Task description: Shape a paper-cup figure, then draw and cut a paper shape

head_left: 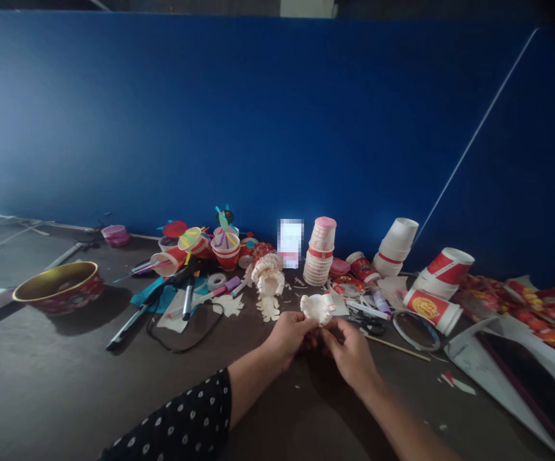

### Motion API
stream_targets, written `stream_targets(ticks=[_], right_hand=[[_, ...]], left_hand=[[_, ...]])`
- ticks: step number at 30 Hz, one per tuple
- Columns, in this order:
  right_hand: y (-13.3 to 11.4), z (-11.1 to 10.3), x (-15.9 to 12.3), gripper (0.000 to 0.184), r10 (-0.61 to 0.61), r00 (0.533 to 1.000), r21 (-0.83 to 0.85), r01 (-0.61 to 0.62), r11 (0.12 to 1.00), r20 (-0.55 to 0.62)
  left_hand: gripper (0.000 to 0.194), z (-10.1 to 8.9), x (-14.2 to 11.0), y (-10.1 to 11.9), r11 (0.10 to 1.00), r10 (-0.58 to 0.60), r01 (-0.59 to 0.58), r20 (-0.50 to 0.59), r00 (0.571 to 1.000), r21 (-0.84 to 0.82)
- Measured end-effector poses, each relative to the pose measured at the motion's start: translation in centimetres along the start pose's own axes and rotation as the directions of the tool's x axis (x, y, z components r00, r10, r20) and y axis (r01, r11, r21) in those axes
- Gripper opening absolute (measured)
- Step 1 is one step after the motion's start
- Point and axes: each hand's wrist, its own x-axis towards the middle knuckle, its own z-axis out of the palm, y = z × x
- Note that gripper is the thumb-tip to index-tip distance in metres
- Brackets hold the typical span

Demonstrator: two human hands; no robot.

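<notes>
Head view: you hold a white fringed paper piece (318, 308) in front of you, over the middle of the bench (171, 397). Its hollow, cup-like side faces up, and its longer axis runs roughly left to right, parallel to the bench's far edge. Your left hand (290, 336) pinches its lower left edge between thumb and fingers; your right hand (349, 349) grips the lower right edge, with some fingertips hidden beneath.

Toward the bench's left edge you have a gold-lined bowl (73, 296), mouth up; you cannot tell what the dim patch inside it is. Beyond it, near the far edge, stands a pink tub (115, 238), its contents unclear. Nearer the middle of that edge, a red-and-white cup (226, 258) stands with coloured strips across its mouth, and another cup (169, 261) lies tipped just left of it. Past your hands, a stack of upturned cups (318, 264) is topped in pink. Farther right, a white stack (399, 240) leans rightward, and a gold-printed cup (426, 306) lies on its side.
</notes>
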Motion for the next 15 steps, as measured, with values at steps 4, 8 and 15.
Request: stream_targets(ticks=[4,8,15], right_hand=[[-0.3,-0.1,0.0,0.015,0.016,1.000,-0.005,-0.016,1.000,-0.007],[-0.8,-0.1,0.1,0.015,0.055,0.998,0.015,-0.054,0.998,-0.028],[-1.1,-0.1,0.2,0.015,0.123,0.992,0.086,-0.120,0.989,-0.029]], left_hand=[[0.018,0.1,-0.1,0.1,1.000,-0.008,0.008,0.006,1.000,-0.004],[0.020,0.1,-0.1,0.2,0.999,-0.007,0.008,0.028,1.000,-0.036],[0.024,0.0,-0.3,0.2,0.999,-0.005,0.008,0.058,0.998,-0.044]])
